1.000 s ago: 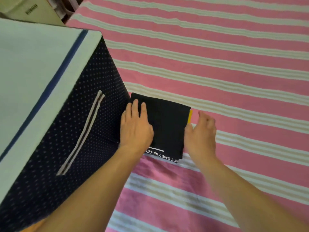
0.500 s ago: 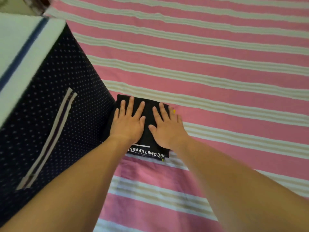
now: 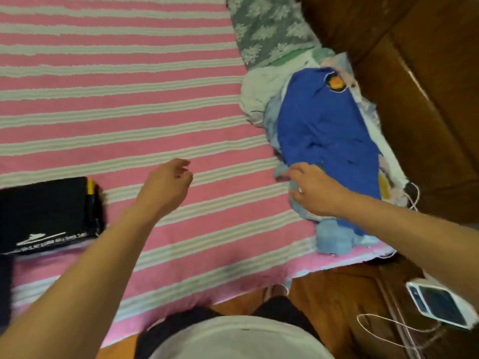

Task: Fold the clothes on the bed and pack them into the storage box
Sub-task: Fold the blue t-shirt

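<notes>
A folded black garment (image 3: 46, 211) with white print lies on the pink striped bed sheet (image 3: 129, 112) at the left. A heap of unfolded clothes sits at the bed's right side, topped by a bright blue garment (image 3: 326, 130) over light blue cloth (image 3: 334, 239) and white cloth (image 3: 259, 92). My right hand (image 3: 313, 187) rests on the heap's near-left edge, fingers bent down onto the light blue cloth. My left hand (image 3: 168, 182) hovers over the bare sheet, loosely curled and holding nothing. Only a dark sliver of the storage box (image 3: 5, 286) shows at the left edge.
A green patterned pillow (image 3: 269, 27) lies beyond the heap. Dark wooden furniture (image 3: 420, 99) borders the bed on the right. A phone (image 3: 440, 304) with a white cable (image 3: 383, 330) lies on the wood at lower right. My torso fills the bottom edge.
Both hands have left the folded black garment. My view has swung right; my right hand now reaches the clothes heap and my left hand hangs over the sheet.
</notes>
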`<move>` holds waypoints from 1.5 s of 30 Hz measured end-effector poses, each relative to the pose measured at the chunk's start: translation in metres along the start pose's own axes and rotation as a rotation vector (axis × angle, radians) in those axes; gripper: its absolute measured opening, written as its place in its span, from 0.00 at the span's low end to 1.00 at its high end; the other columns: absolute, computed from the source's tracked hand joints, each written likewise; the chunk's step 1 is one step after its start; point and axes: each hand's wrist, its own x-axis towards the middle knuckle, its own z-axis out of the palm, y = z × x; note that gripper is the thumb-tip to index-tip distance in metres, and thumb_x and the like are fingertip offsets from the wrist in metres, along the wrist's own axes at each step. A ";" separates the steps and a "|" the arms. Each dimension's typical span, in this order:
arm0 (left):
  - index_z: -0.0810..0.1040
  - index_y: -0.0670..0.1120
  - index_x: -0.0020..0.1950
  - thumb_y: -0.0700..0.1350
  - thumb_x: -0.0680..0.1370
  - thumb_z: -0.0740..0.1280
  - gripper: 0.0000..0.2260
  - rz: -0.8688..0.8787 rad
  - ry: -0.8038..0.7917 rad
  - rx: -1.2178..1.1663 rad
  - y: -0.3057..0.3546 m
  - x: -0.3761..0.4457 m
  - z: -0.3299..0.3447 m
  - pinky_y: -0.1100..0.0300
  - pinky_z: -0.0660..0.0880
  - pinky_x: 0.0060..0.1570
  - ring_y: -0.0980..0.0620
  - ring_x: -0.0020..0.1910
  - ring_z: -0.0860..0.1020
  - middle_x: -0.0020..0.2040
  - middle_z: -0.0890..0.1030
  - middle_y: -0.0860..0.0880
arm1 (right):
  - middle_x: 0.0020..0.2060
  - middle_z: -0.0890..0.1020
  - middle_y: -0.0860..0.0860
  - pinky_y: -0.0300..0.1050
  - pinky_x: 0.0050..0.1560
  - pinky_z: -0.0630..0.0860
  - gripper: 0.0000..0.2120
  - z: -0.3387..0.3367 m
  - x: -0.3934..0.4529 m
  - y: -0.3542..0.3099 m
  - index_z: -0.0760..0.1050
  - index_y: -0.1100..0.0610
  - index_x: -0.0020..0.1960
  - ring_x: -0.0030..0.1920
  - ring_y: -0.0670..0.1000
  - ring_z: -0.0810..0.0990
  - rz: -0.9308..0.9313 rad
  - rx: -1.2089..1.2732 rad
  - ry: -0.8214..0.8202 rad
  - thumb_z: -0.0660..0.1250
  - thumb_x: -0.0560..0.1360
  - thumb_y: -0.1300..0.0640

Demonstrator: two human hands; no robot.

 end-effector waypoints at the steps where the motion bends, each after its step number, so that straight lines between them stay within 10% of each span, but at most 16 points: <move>1: 0.73 0.48 0.74 0.47 0.84 0.61 0.18 0.020 0.002 -0.021 0.030 -0.002 0.018 0.58 0.71 0.57 0.48 0.62 0.78 0.67 0.79 0.49 | 0.71 0.67 0.56 0.52 0.68 0.65 0.24 -0.009 -0.016 0.048 0.67 0.55 0.75 0.68 0.63 0.68 0.054 0.008 0.032 0.65 0.80 0.56; 7: 0.77 0.46 0.70 0.46 0.84 0.63 0.15 -0.011 -0.042 -0.015 0.155 -0.002 0.141 0.56 0.72 0.56 0.47 0.58 0.78 0.66 0.80 0.46 | 0.72 0.66 0.58 0.46 0.47 0.70 0.21 0.015 -0.043 0.237 0.66 0.55 0.75 0.49 0.60 0.76 0.321 0.227 0.001 0.60 0.83 0.53; 13: 0.80 0.46 0.66 0.45 0.83 0.63 0.13 -0.160 -0.106 0.027 0.207 -0.019 0.214 0.59 0.70 0.54 0.46 0.59 0.79 0.64 0.81 0.45 | 0.80 0.47 0.56 0.55 0.74 0.62 0.21 0.121 -0.037 0.288 0.70 0.46 0.73 0.77 0.64 0.57 0.275 0.362 -0.281 0.63 0.81 0.48; 22: 0.80 0.50 0.63 0.46 0.83 0.63 0.11 -0.293 -0.050 -0.050 0.217 -0.042 0.229 0.56 0.75 0.52 0.49 0.56 0.81 0.58 0.83 0.48 | 0.78 0.30 0.47 0.58 0.76 0.59 0.28 0.160 -0.010 0.285 0.58 0.34 0.77 0.79 0.64 0.44 0.223 0.340 -0.349 0.57 0.82 0.55; 28: 0.79 0.51 0.63 0.45 0.83 0.62 0.10 -0.262 -0.130 -0.106 0.222 -0.068 0.248 0.59 0.76 0.48 0.55 0.51 0.82 0.56 0.83 0.52 | 0.81 0.44 0.52 0.54 0.79 0.53 0.32 0.159 -0.010 0.289 0.42 0.59 0.82 0.80 0.57 0.47 0.339 0.554 -0.224 0.54 0.84 0.55; 34: 0.78 0.53 0.65 0.47 0.82 0.67 0.11 -0.145 -0.078 -0.176 0.240 -0.085 0.251 0.66 0.75 0.51 0.58 0.57 0.80 0.60 0.82 0.55 | 0.71 0.72 0.48 0.41 0.66 0.67 0.17 0.058 -0.061 0.279 0.73 0.53 0.71 0.70 0.46 0.69 0.177 1.243 0.011 0.55 0.86 0.59; 40: 0.56 0.63 0.77 0.52 0.75 0.76 0.38 0.208 -0.065 -0.415 0.326 -0.076 0.236 0.75 0.69 0.59 0.79 0.65 0.65 0.71 0.66 0.70 | 0.70 0.76 0.48 0.41 0.72 0.66 0.23 -0.149 -0.092 0.237 0.73 0.51 0.68 0.72 0.43 0.71 -0.449 1.379 0.007 0.53 0.82 0.71; 43: 0.49 0.61 0.81 0.51 0.74 0.77 0.46 0.253 0.201 -0.555 0.369 -0.064 0.177 0.63 0.77 0.55 0.58 0.64 0.76 0.68 0.74 0.55 | 0.65 0.79 0.55 0.41 0.68 0.72 0.23 -0.245 -0.117 0.201 0.72 0.60 0.70 0.67 0.48 0.77 -0.646 1.435 0.087 0.52 0.80 0.75; 45: 0.65 0.56 0.74 0.48 0.75 0.75 0.31 0.275 0.323 -0.561 0.379 -0.063 0.128 0.58 0.77 0.43 0.56 0.45 0.80 0.51 0.80 0.52 | 0.61 0.82 0.54 0.45 0.65 0.74 0.21 -0.292 -0.129 0.185 0.73 0.62 0.69 0.63 0.49 0.80 -0.697 1.549 0.164 0.53 0.80 0.73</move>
